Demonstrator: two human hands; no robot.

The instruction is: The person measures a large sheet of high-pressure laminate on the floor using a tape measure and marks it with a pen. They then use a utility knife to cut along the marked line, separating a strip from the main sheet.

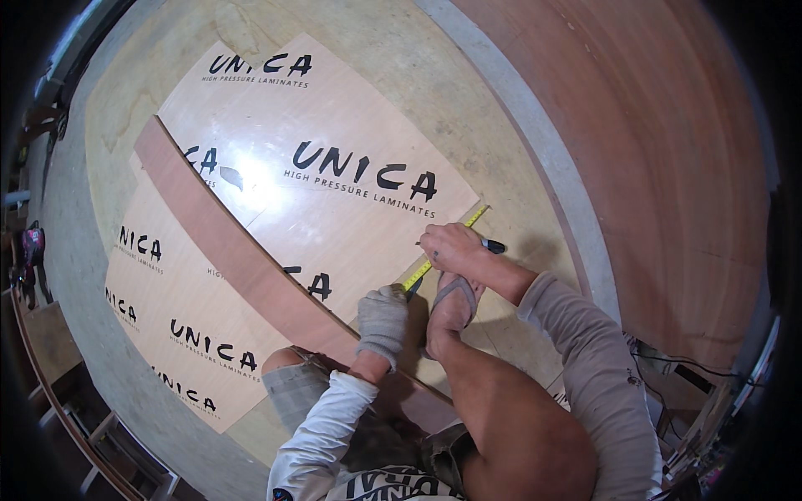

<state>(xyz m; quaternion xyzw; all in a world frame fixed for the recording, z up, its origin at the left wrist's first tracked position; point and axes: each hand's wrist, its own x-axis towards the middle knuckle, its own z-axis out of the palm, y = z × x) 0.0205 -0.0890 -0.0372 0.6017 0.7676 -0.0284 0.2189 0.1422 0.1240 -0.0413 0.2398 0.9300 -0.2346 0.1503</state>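
Note:
My left hand (383, 324), in a grey knit glove, is closed around the dark case of a tape measure. The yellow blade of the tape measure (418, 274) runs from it along the sheet's near right edge, passing under my right hand to just past the corner. My bare right hand (454, 249) is closed on a pen (494, 246); its dark end sticks out behind and its tip points left onto the sheet. Beneath both is a pale wood-toned laminate sheet (359, 134) with dark printing. A long reddish-brown wooden board (251, 249) lies across it, beside my left hand.
My sandalled foot (455, 305) stands beside the tape, by the sheet's edge. A large reddish wood panel (660, 167) with a pale edge lies on the right. Concrete floor (71, 217) borders the left, with wooden frames (92, 451) at lower left. Cables (685, 361) lie at right.

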